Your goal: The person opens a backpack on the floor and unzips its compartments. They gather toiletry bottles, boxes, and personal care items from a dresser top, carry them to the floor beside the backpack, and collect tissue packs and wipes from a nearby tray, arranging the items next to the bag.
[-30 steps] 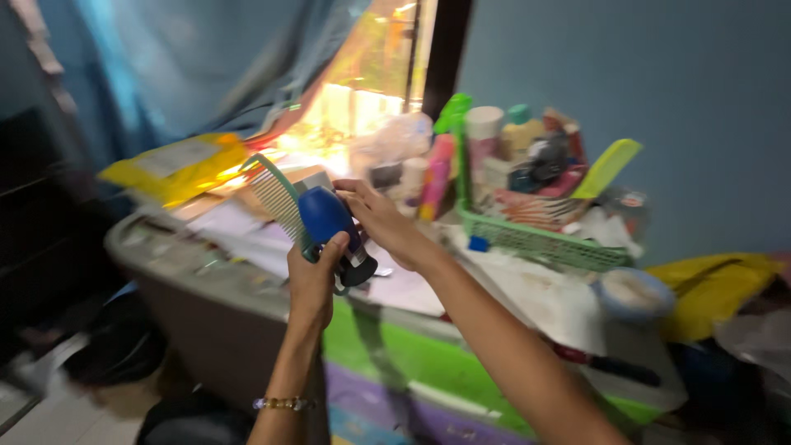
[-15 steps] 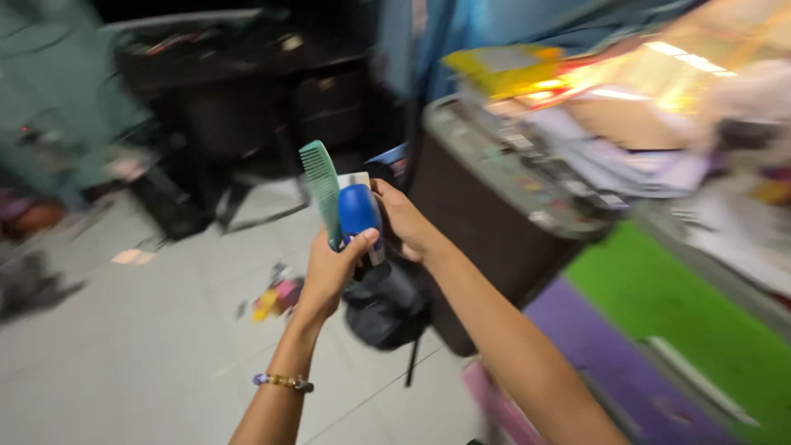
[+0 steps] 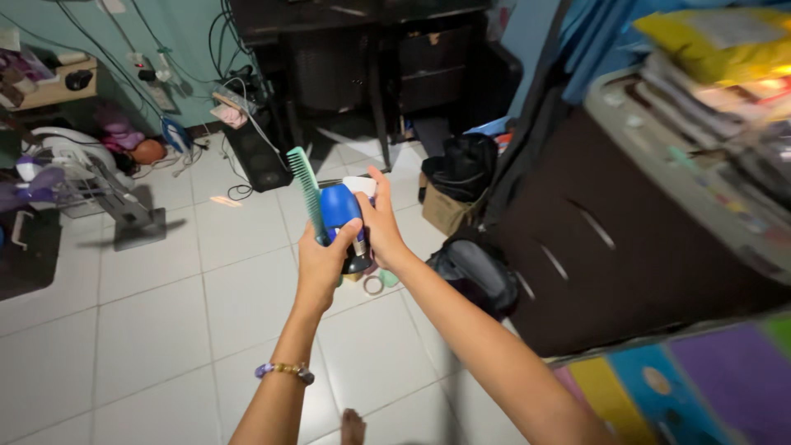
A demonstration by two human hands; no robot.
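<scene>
In the middle of the frame, a little left of centre, your two hands meet above the white tiled floor [image 3: 206, 330] and hold a small bundle of things between them. Your left hand [image 3: 323, 264] is closed around the lower end of a green comb [image 3: 306, 191], which stands almost upright with its teeth facing left, and its thumb presses against the front of a blue bottle [image 3: 340, 210]. Your right hand [image 3: 381, 231] comes in from the lower right and is wrapped around the other side of the same blue bottle, fingers raised along its right edge; a white, box-like object [image 3: 360, 186] shows just behind the bottle top, against those fingers, though what it is cannot be told. A beaded bracelet [image 3: 285, 371] sits on your left wrist. Just below the hands, on the floor, lie a few small round items [image 3: 377, 283], and to their right a dark bag [image 3: 474, 276] rests against a dark brown cabinet [image 3: 626, 247] that fills the right of the frame. A stack of papers with a yellow packet [image 3: 717, 41] lies on top of it at the upper right. At the upper left stand a fan [image 3: 74, 165] and a tangle of cables [image 3: 177, 74], with a black desk [image 3: 346, 49] at top centre.
</scene>
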